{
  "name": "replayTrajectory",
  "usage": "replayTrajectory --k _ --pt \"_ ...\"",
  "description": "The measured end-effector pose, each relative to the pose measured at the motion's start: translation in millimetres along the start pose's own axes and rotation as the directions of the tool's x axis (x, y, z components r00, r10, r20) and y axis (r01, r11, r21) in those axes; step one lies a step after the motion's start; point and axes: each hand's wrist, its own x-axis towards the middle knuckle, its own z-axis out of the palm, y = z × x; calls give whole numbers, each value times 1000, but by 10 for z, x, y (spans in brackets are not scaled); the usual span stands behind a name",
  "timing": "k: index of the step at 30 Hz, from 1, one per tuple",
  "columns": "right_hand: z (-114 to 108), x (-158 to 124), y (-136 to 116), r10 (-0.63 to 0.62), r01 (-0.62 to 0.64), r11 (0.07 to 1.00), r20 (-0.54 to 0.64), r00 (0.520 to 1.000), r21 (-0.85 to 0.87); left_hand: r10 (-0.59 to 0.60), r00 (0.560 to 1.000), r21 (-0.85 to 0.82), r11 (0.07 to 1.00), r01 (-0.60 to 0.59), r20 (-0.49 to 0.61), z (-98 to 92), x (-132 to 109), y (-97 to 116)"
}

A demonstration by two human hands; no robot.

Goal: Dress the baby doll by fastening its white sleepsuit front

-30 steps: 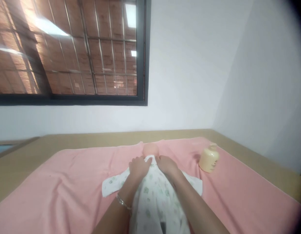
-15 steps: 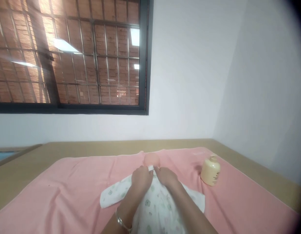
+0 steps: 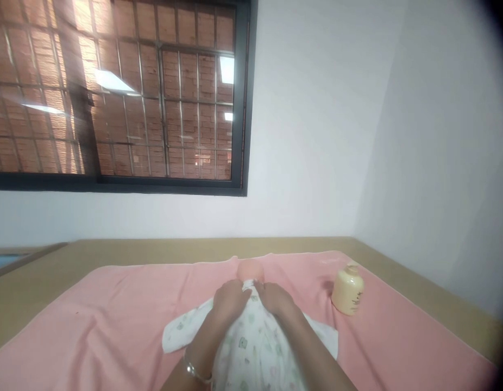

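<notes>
A baby doll lies on a pink towel [image 3: 92,320], its bald head [image 3: 250,269] pointing away from me. It wears a white garment [image 3: 251,347] printed with small green shapes, sleeves spread to both sides. My left hand [image 3: 229,300] and my right hand [image 3: 275,297] both rest at the garment's collar just below the doll's head, fingers curled and pinching the cloth. A bracelet shows on my left wrist.
A cream-yellow pump bottle [image 3: 348,291] stands on the towel to the right of the doll. The towel covers a tan table [image 3: 153,250] set into a white corner. A barred window [image 3: 121,92] facing a brick wall is above left.
My hands stay at the collar, with small finger shifts. The view has tilted slightly, so the doll and bottle sit lower in the picture than a second ago.
</notes>
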Motion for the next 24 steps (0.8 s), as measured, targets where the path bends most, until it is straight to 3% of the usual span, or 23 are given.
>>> replayTrajectory --k 2,5,9,14,20,24 --pt "-3 -32 -32 -18 17 999 -29 999 -38 -29 999 44 999 30 -24 19 -5 24" --pt "-16 -144 -154 -60 49 992 -97 993 -117 -35 998 -38 999 37 51 33 0 -18" --pt "-7 -172 -201 -91 80 991 -104 990 -107 -41 991 -89 995 53 130 -8 -42 -29" --pt "25 -48 -71 -41 38 997 -58 997 -63 -110 994 76 991 108 20 -37 -130 114" --pt "58 -178 -207 -140 123 986 -152 979 -114 -95 994 -8 995 96 52 88 -18 -10" --pt "51 -78 -111 -94 86 993 -108 990 -77 -55 998 27 998 55 -20 118 -16 27"
